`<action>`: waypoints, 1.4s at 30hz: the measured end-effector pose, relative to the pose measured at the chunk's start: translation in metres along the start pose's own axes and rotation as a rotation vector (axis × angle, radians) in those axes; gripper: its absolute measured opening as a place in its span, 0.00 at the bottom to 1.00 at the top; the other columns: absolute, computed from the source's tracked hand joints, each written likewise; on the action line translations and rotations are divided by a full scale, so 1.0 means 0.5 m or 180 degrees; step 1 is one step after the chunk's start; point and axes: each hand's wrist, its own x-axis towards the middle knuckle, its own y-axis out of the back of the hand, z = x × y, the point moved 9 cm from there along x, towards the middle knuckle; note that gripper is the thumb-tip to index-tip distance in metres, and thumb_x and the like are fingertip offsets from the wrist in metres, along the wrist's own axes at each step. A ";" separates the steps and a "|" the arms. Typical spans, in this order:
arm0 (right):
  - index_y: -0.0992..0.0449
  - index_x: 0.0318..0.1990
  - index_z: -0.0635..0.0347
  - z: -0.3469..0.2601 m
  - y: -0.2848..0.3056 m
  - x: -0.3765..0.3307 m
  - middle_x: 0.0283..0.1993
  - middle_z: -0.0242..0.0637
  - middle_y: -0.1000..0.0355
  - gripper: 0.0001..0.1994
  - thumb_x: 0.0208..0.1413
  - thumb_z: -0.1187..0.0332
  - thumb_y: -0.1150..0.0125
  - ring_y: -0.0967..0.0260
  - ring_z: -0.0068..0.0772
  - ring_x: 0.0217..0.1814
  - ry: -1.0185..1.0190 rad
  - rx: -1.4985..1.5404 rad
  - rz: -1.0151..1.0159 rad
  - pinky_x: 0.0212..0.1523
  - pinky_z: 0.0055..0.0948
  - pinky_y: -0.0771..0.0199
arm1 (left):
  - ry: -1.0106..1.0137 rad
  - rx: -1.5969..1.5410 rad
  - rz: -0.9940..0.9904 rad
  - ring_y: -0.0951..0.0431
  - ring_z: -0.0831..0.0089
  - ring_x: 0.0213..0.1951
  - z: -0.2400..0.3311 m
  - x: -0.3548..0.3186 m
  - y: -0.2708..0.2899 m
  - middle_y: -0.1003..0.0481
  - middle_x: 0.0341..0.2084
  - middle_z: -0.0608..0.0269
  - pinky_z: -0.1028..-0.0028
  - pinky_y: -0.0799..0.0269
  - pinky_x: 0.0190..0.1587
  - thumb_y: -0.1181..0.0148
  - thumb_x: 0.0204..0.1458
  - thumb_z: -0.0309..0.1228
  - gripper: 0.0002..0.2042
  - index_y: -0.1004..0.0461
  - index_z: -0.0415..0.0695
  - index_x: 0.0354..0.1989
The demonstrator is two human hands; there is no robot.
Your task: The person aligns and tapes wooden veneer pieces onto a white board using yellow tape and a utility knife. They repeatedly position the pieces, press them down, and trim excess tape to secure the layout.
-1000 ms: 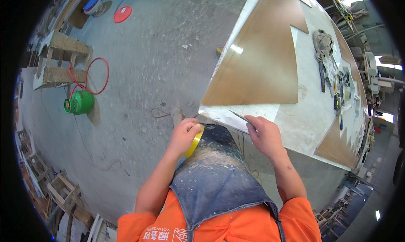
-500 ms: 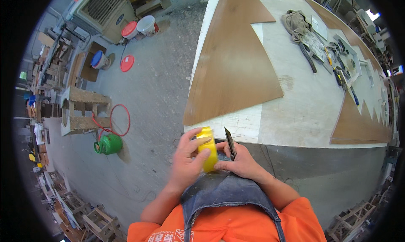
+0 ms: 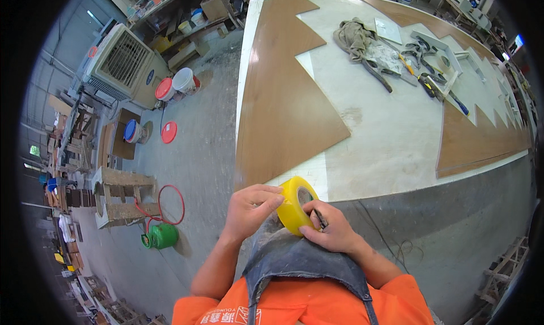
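A roll of yellow packing tape (image 3: pixel 290 212) is held over my apron, just off the near left corner of the table. My right hand (image 3: pixel 335 230) grips it, fingers through the core and thumb along the lower rim. The same hand keeps a dark utility knife (image 3: pixel 321 218), of which only a short part shows between the fingers. My left hand (image 3: pixel 249 210) has its fingers stretched toward the roll, their tips against its outer left face. Whether those fingertips lift a tape end is too small to tell.
The white table (image 3: pixel 391 161) carries a brown zigzag-edged panel (image 3: pixel 289 110), a grey cloth (image 3: pixel 354 37), pliers and other hand tools. On the floor to the left are a green gas tank (image 3: pixel 163 236) with red hose, a wooden stand (image 3: pixel 127 190), buckets (image 3: pixel 184 81) and an air cooler (image 3: pixel 127 59).
The tape roll has turned, so its open core now faces up and right. The knife, which stuck up blade-first, is now mostly inside my right hand. My left fingers have straightened.
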 end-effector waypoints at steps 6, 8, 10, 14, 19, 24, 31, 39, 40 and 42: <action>0.29 0.38 0.60 -0.010 0.008 0.006 0.49 0.48 0.24 0.13 0.50 0.75 0.28 0.24 0.50 0.48 0.1096 -0.0426 0.0366 0.48 0.38 0.23 | -0.1143 0.2090 0.0732 0.20 0.58 0.29 0.096 -0.014 0.000 0.19 0.26 0.54 0.67 0.26 0.33 0.35 0.59 0.29 0.11 0.21 0.37 0.26; 0.32 0.32 0.57 -0.023 0.016 0.009 0.52 0.49 0.24 0.15 0.49 0.77 0.26 0.23 0.49 0.50 0.1355 -0.0614 0.0507 0.50 0.37 0.23 | -0.1001 0.2219 0.0647 0.24 0.52 0.27 0.092 -0.008 0.000 0.21 0.24 0.54 0.63 0.28 0.30 0.36 0.61 0.33 0.15 0.24 0.37 0.23; 0.33 0.32 0.57 -0.036 0.023 0.011 0.53 0.52 0.24 0.16 0.48 0.79 0.26 0.23 0.50 0.51 0.1539 -0.0737 0.0565 0.52 0.36 0.22 | -0.0388 0.1796 0.0438 0.23 0.56 0.26 0.053 0.005 0.003 0.21 0.24 0.54 0.65 0.28 0.31 0.38 0.63 0.37 0.18 0.23 0.37 0.24; 0.35 0.31 0.56 -0.044 0.037 0.016 0.54 0.51 0.24 0.16 0.49 0.80 0.27 0.23 0.46 0.53 0.1694 -0.0563 0.0625 0.54 0.37 0.23 | 0.0560 0.0139 -0.0038 0.25 0.71 0.27 -0.081 0.004 -0.014 0.21 0.27 0.60 0.69 0.29 0.30 0.42 0.67 0.42 0.19 0.21 0.36 0.34; 0.40 0.29 0.49 0.124 0.117 0.040 0.48 0.40 0.25 0.16 0.51 0.79 0.35 0.29 0.27 0.47 0.0118 0.1892 0.1368 0.49 0.30 0.28 | 0.1030 -0.0573 0.0043 0.23 0.73 0.38 -0.139 -0.001 -0.025 0.20 0.41 0.59 0.72 0.24 0.41 0.42 0.67 0.43 0.22 0.25 0.35 0.56; 0.36 0.31 0.48 0.326 0.330 0.008 0.30 0.22 0.37 0.12 0.59 0.77 0.40 0.36 0.19 0.31 -0.0154 0.3211 0.2511 0.34 0.24 0.34 | 0.0824 0.1360 0.0986 0.20 0.59 0.48 -0.198 -0.023 0.066 0.22 0.52 0.49 0.62 0.24 0.53 0.31 0.57 0.43 0.31 0.30 0.36 0.64; 0.31 0.34 0.59 0.351 0.563 -0.121 0.33 0.33 0.25 0.08 0.63 0.69 0.39 0.26 0.30 0.36 -0.1365 -0.0410 0.3391 0.41 0.34 0.25 | 0.1397 0.1201 0.1671 0.20 0.60 0.49 -0.368 -0.079 0.163 0.25 0.57 0.49 0.62 0.24 0.54 0.32 0.56 0.39 0.29 0.29 0.37 0.64; 0.24 0.51 0.67 0.234 0.385 0.196 0.46 0.51 0.24 0.16 0.59 0.67 0.36 0.26 0.51 0.49 -0.0303 -0.1958 0.2202 0.52 0.44 0.26 | 0.2061 -0.0435 0.1296 0.19 0.66 0.49 -0.462 -0.037 0.156 0.20 0.52 0.55 0.67 0.22 0.47 0.39 0.62 0.37 0.25 0.27 0.39 0.65; 0.24 0.50 0.67 0.217 0.344 0.259 0.50 0.53 0.24 0.16 0.59 0.66 0.35 0.27 0.55 0.53 0.0025 -0.2531 0.1997 0.55 0.48 0.27 | 0.2018 -0.0415 0.1254 0.19 0.67 0.49 -0.458 -0.026 0.157 0.20 0.52 0.56 0.67 0.22 0.46 0.39 0.62 0.37 0.24 0.26 0.39 0.64; 0.25 0.48 0.67 0.254 0.312 0.345 0.56 0.53 0.26 0.17 0.57 0.65 0.32 0.31 0.58 0.60 -0.0077 -0.3283 0.1967 0.59 0.52 0.30 | 0.1934 -0.0380 0.1160 0.19 0.68 0.48 -0.462 -0.006 0.155 0.19 0.51 0.58 0.67 0.22 0.45 0.39 0.62 0.37 0.23 0.24 0.39 0.63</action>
